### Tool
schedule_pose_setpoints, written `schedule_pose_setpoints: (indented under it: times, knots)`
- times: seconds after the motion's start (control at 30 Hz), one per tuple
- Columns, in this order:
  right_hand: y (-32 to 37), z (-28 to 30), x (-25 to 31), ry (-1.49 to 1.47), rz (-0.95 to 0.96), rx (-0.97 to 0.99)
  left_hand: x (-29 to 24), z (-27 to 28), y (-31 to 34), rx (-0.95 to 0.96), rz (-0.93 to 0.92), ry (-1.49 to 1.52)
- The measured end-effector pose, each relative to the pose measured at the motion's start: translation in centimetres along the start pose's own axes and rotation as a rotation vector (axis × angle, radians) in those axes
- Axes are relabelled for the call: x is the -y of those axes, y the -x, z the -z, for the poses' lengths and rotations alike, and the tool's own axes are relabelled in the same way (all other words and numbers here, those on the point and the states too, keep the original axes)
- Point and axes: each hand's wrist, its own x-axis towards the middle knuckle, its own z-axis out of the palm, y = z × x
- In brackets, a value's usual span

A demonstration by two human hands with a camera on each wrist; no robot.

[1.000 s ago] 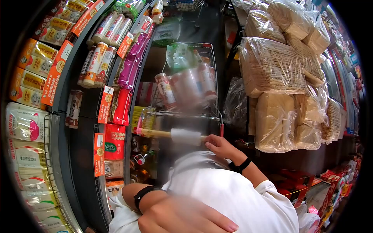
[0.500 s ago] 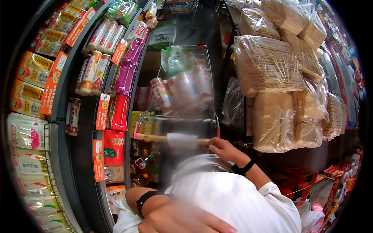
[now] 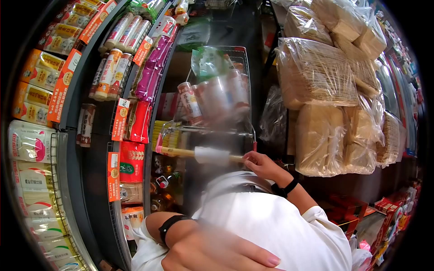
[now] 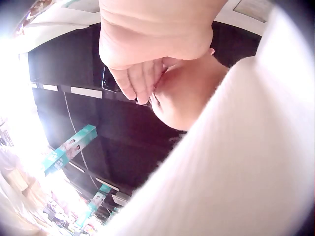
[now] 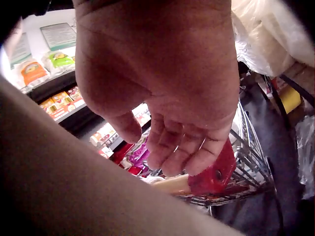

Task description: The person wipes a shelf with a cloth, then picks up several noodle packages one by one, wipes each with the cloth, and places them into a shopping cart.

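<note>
My right hand (image 3: 266, 168) rests at the right end of a cart's pale handle (image 3: 176, 152), near its red bracket. In the right wrist view, the bent fingers (image 5: 189, 147) lie against the red bracket (image 5: 216, 172), the thumb stands apart and the palm holds nothing. The left hand (image 3: 217, 248) is raised close to the head camera, fingers extended over the white shirt (image 3: 280, 221). In the left wrist view this hand (image 4: 157, 44) has its fingers together and grips nothing visible. White wrapping surrounds the middle of the handle.
Wrapped cylindrical packs (image 3: 191, 104) and a green-and-clear bag (image 3: 210, 63) lie in the cart (image 3: 246, 58). Shelves with packaged goods (image 3: 34, 144) line the left side. Stacks of plastic-wrapped brown items (image 3: 316, 74) stand at the right. Dark floor (image 3: 230, 27) runs beyond the cart.
The view shifts slightly over the shelves and cart. The right hand stays at the handle's end, and the left hand remains raised near the camera.
</note>
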Motion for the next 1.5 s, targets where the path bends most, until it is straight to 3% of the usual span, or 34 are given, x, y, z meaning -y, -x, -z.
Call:
schedule_pose_setpoints:
  times: [0.37, 0.63, 0.77, 0.97, 1.0, 1.03, 1.1, 1.13, 1.2, 1.3, 1.33, 1.5]
  knots:
    - [-2.5, -4.1, -0.5, 0.024, 0.171, 0.000, -2.8, 2.0, 1.5, -0.019, 0.005, 0.042]
    - [-3.0, -5.7, -0.3, -0.008, 0.152, 0.024, -2.9, 3.6, 2.0, 0.060, -0.078, 0.005]
    - [-2.5, -5.3, 0.0, 0.006, 0.148, 0.024, -3.5, 2.4, 2.3, -0.030, 0.029, -0.006]
    - [-2.1, -3.3, -1.0, 0.039, 0.011, 0.070, -0.3, 3.5, 1.9, 0.175, -0.043, -0.404]
    - [-1.9, -3.2, -1.8, 0.015, 0.063, 0.031, 0.7, 3.5, 2.0, 0.110, 0.014, -0.444]
    - [-1.6, -2.7, -1.0, -0.038, 0.022, 0.028, 1.6, 3.1, 2.3, -0.088, 0.199, -0.344]
    - [-1.4, -1.6, -1.5, -0.130, 0.154, 0.060, 4.2, 3.0, 3.0, -0.408, 0.495, -0.086]
    - [-2.0, -1.4, -1.6, -0.230, 0.269, 0.106, 6.1, 3.2, 3.4, -0.531, 0.529, 0.116]
    - [0.0, 0.0, 1.5, -0.313, 0.185, 0.042, 8.4, 3.9, 4.6, -0.638, 0.704, 0.230]
    - [2.0, 1.4, 6.3, -0.322, 0.377, -0.003, 10.3, 4.0, 5.7, -0.651, 0.799, 0.240]
    - [2.6, 1.3, 7.8, -0.344, 0.434, -0.109, 10.5, 3.6, 5.4, -0.678, 0.817, 0.214]
    - [5.1, 1.8, 13.1, -0.452, 0.593, -0.277, 11.4, 3.4, 5.3, -0.667, 0.813, 0.167]
